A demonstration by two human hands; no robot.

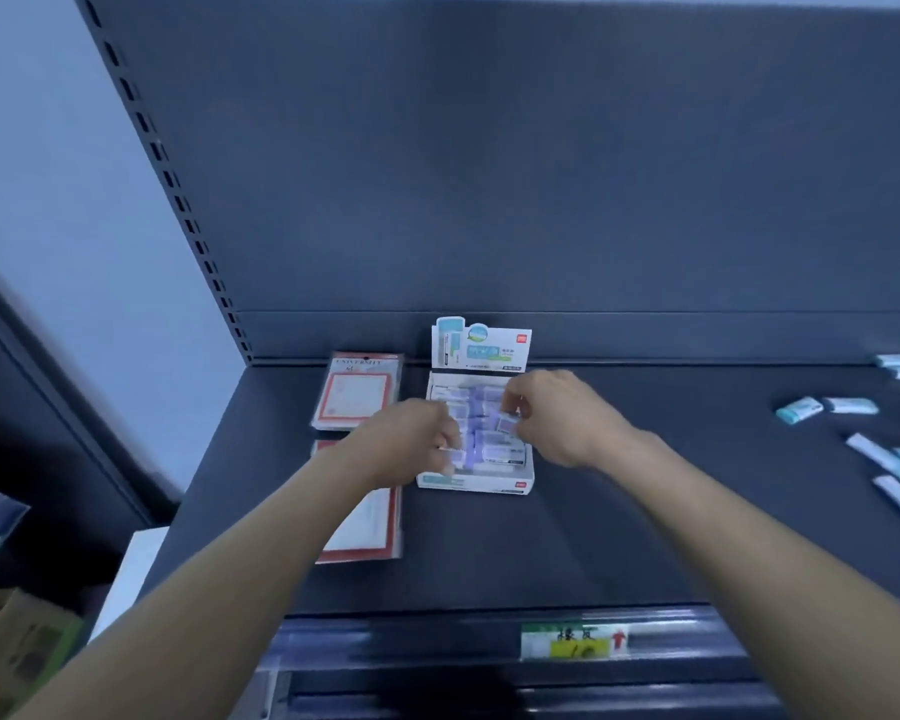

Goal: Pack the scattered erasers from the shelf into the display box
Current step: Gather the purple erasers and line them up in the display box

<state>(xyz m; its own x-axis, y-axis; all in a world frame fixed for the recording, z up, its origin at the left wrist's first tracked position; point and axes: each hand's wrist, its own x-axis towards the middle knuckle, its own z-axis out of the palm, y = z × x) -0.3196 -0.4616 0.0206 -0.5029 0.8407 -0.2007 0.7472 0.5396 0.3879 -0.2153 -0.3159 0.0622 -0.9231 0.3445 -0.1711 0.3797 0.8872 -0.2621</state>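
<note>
The white display box (473, 484) with an upright header card stands on the dark shelf, partly filled with rows of pale purple erasers (481, 407). Over the box, my right hand (557, 415) pinches one wrapped eraser (507, 424) between thumb and fingers. At the box's left side my left hand (411, 439) has its fingers curled around a small eraser at the box's edge. Several loose blue-and-white erasers (799, 409) lie scattered far to the right on the shelf.
Two red-framed packets (357, 389) lie left of the box, the nearer one under my left forearm. A price-tag rail with a green and yellow label (572, 641) runs along the shelf's front edge. Cartons (17, 652) stand at lower left.
</note>
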